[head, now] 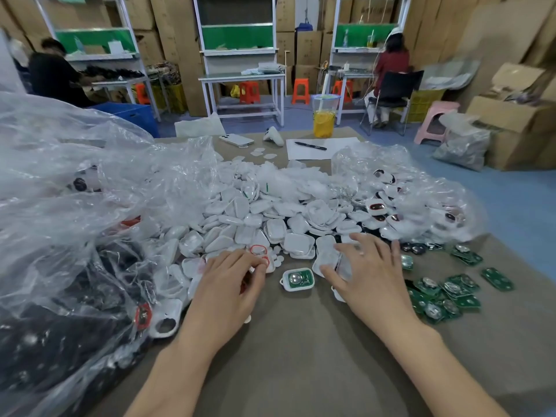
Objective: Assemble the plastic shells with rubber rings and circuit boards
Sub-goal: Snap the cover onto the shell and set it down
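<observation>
In left hand (231,275), pinching a red rubber ring (266,260); in right hand (365,270), at three o'clock, clasping stacked plastic shells (329,260); might slip and scatter under uneven squeeze

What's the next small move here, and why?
Likely the left hand presses the red ring into the white shell it pinches. The right hand grips spare shells, a shell with a board lies between the hands, and loose boards wait at right.

1 board-fitted shell (298,279), 1 phone (236,140), 1 pen (310,145), 1 cup (324,123); loose shells (237,206), boards (451,291) uncountable.
</observation>
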Demonstrator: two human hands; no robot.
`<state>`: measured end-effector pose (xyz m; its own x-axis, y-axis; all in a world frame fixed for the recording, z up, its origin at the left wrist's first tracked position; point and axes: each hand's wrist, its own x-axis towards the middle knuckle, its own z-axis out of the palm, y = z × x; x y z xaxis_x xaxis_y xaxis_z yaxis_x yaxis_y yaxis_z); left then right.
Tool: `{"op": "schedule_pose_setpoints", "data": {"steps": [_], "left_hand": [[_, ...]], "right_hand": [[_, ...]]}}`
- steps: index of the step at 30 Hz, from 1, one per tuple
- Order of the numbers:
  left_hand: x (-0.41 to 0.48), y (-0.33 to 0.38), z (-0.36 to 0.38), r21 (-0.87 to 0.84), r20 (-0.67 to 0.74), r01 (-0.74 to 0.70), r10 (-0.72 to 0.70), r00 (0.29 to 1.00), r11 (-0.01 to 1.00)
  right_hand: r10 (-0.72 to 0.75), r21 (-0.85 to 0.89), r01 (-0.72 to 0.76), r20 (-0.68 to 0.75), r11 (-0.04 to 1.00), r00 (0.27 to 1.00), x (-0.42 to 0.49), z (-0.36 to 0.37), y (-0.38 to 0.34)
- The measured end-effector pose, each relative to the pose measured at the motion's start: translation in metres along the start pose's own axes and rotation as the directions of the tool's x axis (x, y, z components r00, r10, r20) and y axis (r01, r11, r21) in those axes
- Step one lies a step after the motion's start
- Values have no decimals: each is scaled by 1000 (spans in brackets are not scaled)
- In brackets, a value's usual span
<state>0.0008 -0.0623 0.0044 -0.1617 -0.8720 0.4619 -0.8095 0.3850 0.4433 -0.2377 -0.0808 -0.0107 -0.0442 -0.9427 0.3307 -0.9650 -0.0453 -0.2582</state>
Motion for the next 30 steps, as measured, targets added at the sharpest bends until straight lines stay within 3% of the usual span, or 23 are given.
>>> {"op": "schedule_pose_setpoints", "data": {"steps": [4,7,11,15,21,27,30], "left_hand": [[-1,1,-1,-22,-35,-8,8,999,1000],[4,2,1,-92,-89,-36,28,996,995],[30,10,6,-272,-91,-70,47,995,960],[54,10,12,-392,-23,-88,86,996,916],[56,-5,18,-450,-93,-76,39,995,890],[58,-5,25,-484,-78,-10,-32,996,875],[56,-5,29,-611,6,80,-97,995,787]], "right_hand": [[-7,28,7,19,1000,1000,11,2,-4],[-67,156,98,-191,983,979,13,-2,-7],[-147,586,248,-216,771,965,27,-16,-18],[-236,741,324,-226,588,945,45,-20,-35],[-199,861,241,-168,447,966,54,-2,-40],[-255,812,329,-229,483,939,49,4,-40],[-260,799,331,-226,502,939,50,4,-41]]}}
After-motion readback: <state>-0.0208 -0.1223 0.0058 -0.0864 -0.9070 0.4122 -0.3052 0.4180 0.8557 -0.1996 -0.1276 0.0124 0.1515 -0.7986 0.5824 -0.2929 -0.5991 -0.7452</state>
